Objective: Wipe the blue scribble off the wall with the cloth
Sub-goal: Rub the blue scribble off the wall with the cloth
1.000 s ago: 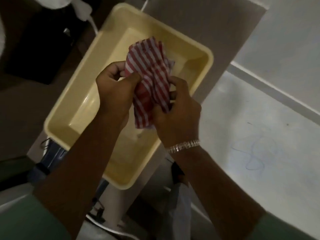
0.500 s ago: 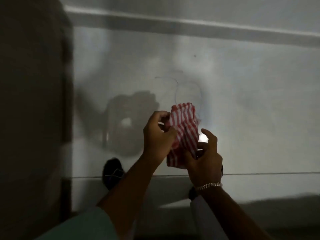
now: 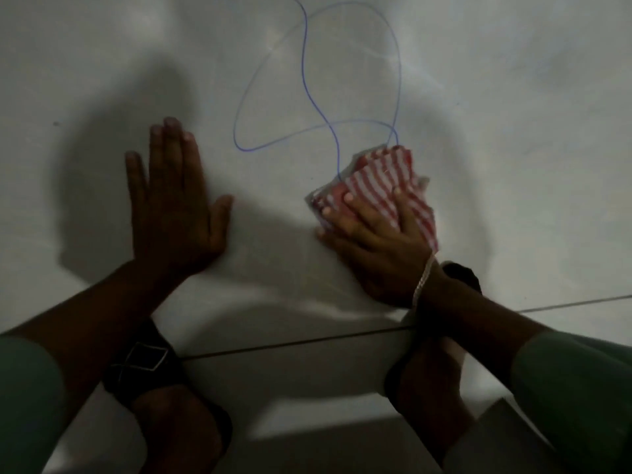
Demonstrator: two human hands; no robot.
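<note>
A looping blue scribble [image 3: 304, 80] runs over the pale wall [image 3: 496, 97], from the top edge down to mid-frame. My right hand [image 3: 376, 244] presses a folded red-and-white striped cloth [image 3: 379, 179] flat against the wall at the scribble's lower right end, and the cloth covers the line's lowest part there. My left hand [image 3: 174, 200] lies flat on the wall to the left of the scribble, fingers spread, holding nothing.
A thin dark seam [image 3: 290, 343] crosses the wall below both hands. Under it I see my two feet in dark sandals [image 3: 143, 367] on the floor. A dark shadow falls on the wall around my left hand.
A second ago both hands held the cloth over a yellow basin. The view swung to the wall; now my right hand presses the cloth on it and my left has let go.
</note>
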